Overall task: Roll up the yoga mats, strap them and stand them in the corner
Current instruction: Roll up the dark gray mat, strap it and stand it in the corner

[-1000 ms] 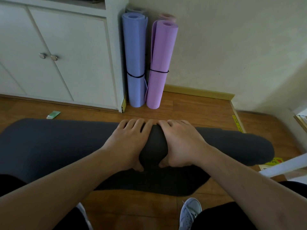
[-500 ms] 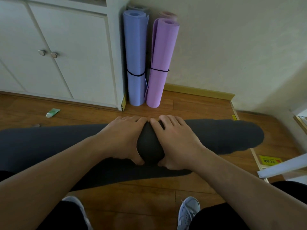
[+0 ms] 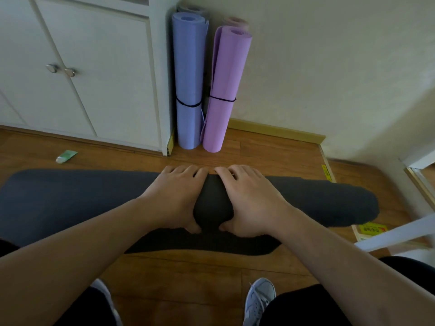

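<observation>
Now we press both hands, left hand (image 3: 175, 196) and right hand (image 3: 250, 197), onto the dark mat (image 3: 317, 198) lying across the floor (image 3: 211, 274), fingers (image 3: 186, 170) curled over the roll to keep it tight; two strapped mats (image 3: 188, 78) stand in the corner.

Head camera looks down, close over floor (image 3: 211, 274).

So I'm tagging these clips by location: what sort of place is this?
Most likely a room in a home: wood plank floor, white cabinet with knobbed doors, and rolled blue mat and purple mat standing in the corner.
</observation>
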A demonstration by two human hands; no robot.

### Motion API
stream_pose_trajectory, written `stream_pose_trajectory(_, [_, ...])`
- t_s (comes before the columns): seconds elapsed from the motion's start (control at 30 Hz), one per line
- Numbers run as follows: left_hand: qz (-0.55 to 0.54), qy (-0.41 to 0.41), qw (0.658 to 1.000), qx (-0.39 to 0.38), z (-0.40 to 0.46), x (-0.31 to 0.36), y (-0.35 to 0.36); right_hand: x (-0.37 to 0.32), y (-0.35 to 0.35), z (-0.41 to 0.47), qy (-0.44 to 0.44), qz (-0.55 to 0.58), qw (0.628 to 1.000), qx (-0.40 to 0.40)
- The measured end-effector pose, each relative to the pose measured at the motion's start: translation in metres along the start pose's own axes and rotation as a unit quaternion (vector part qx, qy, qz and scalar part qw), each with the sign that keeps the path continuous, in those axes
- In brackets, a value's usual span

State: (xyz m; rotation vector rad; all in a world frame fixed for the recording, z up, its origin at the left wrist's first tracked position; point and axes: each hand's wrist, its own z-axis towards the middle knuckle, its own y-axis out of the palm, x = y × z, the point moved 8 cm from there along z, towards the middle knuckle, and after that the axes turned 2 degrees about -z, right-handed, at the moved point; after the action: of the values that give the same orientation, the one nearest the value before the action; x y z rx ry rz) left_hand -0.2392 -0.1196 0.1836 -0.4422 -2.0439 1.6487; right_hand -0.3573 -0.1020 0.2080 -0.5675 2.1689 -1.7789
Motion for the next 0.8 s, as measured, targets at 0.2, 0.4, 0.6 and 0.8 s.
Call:
stream_pose_trajectory(0.2, [-0.080,-0.027,0.996,-0.043,0.000,-0.008,-0.010,-0.013,0.006,-0.004,-0.023,-0.092,0.995,0.033])
stream_pose_trajectory(0.4, [-0.061,-0.027,0.997,-0.026,-0.008,-0.003,-0.016,-0.009,0.000,0.000,-0.041,-0.088,0.992,0.076])
stream_pose_trajectory(0.6, [0.047,-0.019,0.997,0.052,-0.011,0.014,-0.007,-0.005,-0.004,0.003,-0.018,-0.046,0.997,0.054])
stream_pose_trajectory(0.8, [-0.004,-0.012,0.993,0.119,-0.001,0.005,-0.016,-0.014,-0.026,-0.006,-0.015,-0.038,0.990,0.131])
